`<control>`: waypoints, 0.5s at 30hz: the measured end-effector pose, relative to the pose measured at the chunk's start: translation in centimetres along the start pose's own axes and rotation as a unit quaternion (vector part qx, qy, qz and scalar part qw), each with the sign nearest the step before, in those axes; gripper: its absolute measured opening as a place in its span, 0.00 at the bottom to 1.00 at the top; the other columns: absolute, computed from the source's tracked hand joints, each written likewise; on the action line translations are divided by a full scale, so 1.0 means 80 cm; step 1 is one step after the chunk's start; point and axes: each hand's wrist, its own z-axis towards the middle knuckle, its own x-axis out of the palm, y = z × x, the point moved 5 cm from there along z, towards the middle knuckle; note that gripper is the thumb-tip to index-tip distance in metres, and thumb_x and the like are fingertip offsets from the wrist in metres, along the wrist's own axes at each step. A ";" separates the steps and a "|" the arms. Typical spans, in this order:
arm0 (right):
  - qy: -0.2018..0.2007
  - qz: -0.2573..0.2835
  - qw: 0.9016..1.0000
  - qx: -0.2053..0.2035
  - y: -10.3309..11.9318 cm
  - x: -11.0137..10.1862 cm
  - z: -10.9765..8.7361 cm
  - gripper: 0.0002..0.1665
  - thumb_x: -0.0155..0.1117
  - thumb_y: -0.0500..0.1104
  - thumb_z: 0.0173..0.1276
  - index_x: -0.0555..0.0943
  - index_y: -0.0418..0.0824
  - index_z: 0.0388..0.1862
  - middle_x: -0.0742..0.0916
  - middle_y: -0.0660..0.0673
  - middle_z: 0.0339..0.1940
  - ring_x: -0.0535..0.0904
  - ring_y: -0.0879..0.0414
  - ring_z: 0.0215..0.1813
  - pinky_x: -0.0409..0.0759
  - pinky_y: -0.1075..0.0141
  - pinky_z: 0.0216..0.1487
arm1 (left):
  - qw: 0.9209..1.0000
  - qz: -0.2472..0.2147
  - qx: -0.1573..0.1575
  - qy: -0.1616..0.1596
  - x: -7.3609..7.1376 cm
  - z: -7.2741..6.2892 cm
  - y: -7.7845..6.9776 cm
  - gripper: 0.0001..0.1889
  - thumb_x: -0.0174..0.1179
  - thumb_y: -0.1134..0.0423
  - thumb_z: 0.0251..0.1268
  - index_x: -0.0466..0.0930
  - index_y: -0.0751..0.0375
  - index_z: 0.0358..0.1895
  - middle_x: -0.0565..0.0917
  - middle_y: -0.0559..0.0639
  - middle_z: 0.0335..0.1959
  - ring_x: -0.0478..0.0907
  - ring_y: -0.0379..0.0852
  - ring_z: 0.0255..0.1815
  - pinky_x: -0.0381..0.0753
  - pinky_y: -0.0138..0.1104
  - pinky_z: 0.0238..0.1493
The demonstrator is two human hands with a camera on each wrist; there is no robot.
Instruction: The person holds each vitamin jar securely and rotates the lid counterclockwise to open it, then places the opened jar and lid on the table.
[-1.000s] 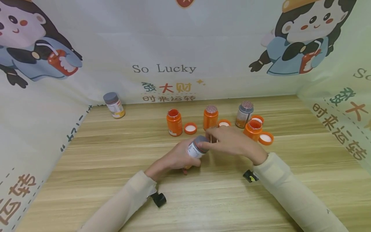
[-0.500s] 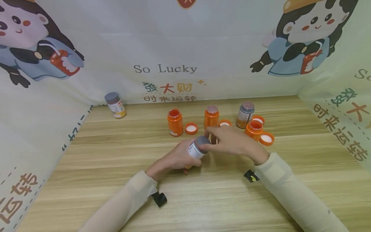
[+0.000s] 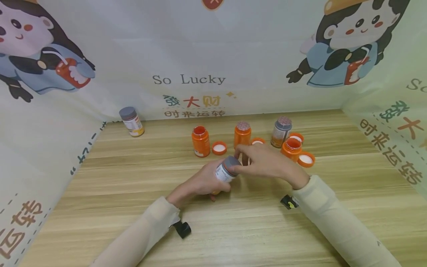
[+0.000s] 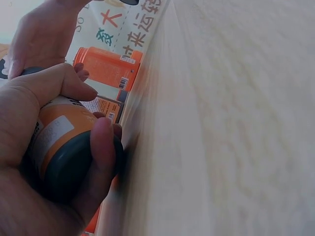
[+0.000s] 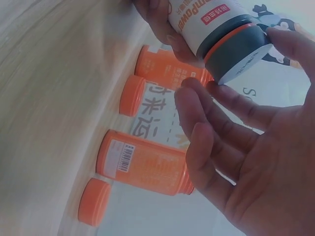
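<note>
In the head view my left hand [image 3: 207, 179] grips a pill bottle [image 3: 222, 174], tilted with its top toward the right. Its white and orange label [image 4: 54, 137] and dark base show between the fingers in the left wrist view. A dark grey cap [image 5: 241, 54] with an orange ring below it sits on the bottle's neck. My right hand [image 3: 267, 165] pinches this cap, thumb on one side and index finger on the other. Its other fingers are bent beside the cap, holding nothing.
Behind the hands stand an open orange bottle [image 3: 201, 141], a foil-sealed orange bottle [image 3: 242, 135] and a grey foil-topped bottle [image 3: 281, 133]. Another open orange bottle [image 3: 291, 149] is at right. Several orange lids [image 3: 219, 148] lie among them. A capped bottle [image 3: 132, 122] stands at back left.
My right thumb and fingers have shifted very slightly at the cap. The left hand and the bottle have hardly moved.
</note>
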 end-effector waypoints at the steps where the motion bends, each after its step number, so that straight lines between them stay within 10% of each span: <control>1: 0.001 0.003 1.000 0.002 -0.001 0.000 0.000 0.26 0.62 0.72 0.67 0.79 0.54 0.49 0.85 0.55 0.32 0.80 0.59 0.31 0.78 0.65 0.30 | 1.000 0.001 -0.001 0.000 0.000 0.000 0.000 0.29 0.68 0.69 0.49 0.75 0.53 0.59 0.81 0.55 0.41 0.80 0.47 0.28 0.84 0.43 0.16; 15: 0.029 0.032 0.999 0.008 -0.005 0.003 -0.001 0.28 0.58 0.74 0.70 0.80 0.55 0.50 0.85 0.55 0.34 0.80 0.58 0.35 0.79 0.63 0.35 | 1.000 0.004 0.007 0.002 0.000 0.000 -0.001 0.29 0.69 0.69 0.49 0.75 0.53 0.59 0.81 0.55 0.40 0.79 0.46 0.26 0.84 0.44 0.15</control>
